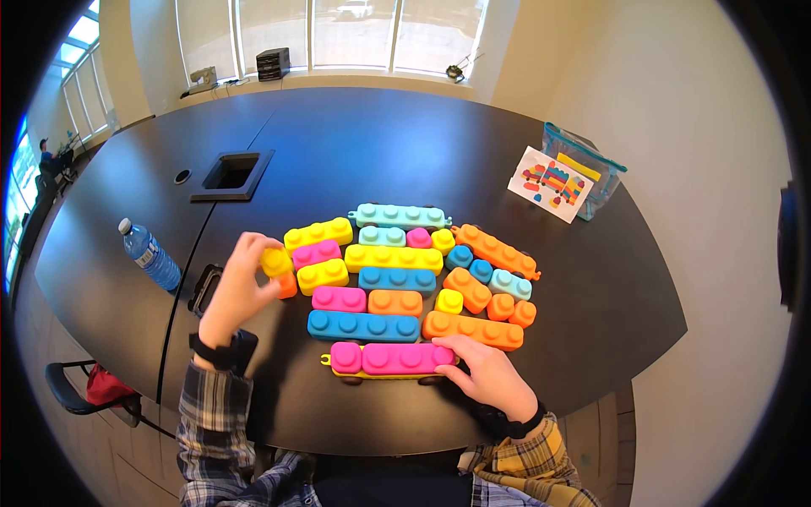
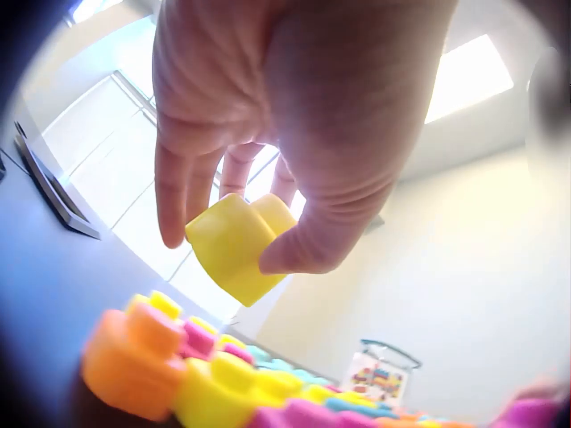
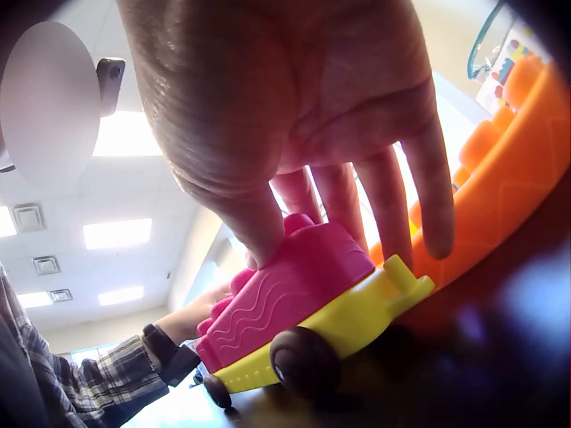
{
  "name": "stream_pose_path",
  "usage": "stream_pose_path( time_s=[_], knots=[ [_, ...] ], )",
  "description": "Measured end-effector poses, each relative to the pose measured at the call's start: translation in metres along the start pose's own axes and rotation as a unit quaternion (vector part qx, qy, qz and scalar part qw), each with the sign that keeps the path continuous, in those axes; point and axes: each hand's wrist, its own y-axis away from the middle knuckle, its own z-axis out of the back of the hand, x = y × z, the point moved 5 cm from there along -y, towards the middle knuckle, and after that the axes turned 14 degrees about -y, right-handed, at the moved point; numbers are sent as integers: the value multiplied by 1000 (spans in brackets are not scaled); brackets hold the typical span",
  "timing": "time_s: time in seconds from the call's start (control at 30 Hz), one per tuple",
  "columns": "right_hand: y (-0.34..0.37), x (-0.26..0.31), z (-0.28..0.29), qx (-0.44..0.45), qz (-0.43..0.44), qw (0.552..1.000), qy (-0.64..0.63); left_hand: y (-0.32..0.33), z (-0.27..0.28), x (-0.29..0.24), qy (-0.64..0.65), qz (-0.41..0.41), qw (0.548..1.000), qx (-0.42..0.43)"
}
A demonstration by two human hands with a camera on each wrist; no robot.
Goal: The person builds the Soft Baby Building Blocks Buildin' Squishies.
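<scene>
My left hand (image 1: 230, 291) pinches a small yellow block (image 2: 236, 254) between thumb and fingers, held over the left side of the block group. Just below it stands a small orange block (image 2: 134, 370). Near the front edge, my right hand (image 1: 490, 380) grips the right end of a long pink block (image 1: 397, 359), thumb on the near side and fingers behind. That block sits on a yellow wheeled base (image 3: 357, 316) with dark wheels. A small pink block (image 1: 345, 357) stands on the base's left end, beside a yellow hitch.
Several blocks lie grouped beyond the base, including a blue block (image 1: 363, 325) and an orange block (image 1: 473, 329). Light-blue (image 1: 401, 216) and orange wheeled bases (image 1: 497, 251) lie behind. A water bottle (image 1: 152, 255) stands left; a picture card (image 1: 551, 184) leans on a clear pouch (image 1: 601, 190).
</scene>
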Motion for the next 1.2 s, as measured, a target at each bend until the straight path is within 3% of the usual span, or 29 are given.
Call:
stream_pose_path(
  time_s=[0.17, 0.33, 0.67, 1.2],
  knots=[
    [-2, 1, -3, 3, 10, 1000, 1, 23, 6, -87, 184, -49, 978, 87],
    [-3, 3, -5, 6, 8, 1000, 4, 46, -14, -119, 188, -112, 967, 127],
    [-5, 4, -8, 7, 14, 1000, 3, 54, -25, -123, 201, -106, 954, 194],
    [-6, 5, -12, 15, 4, 1000, -9, 60, -30, -126, 199, -78, 961, 176]
  ],
)
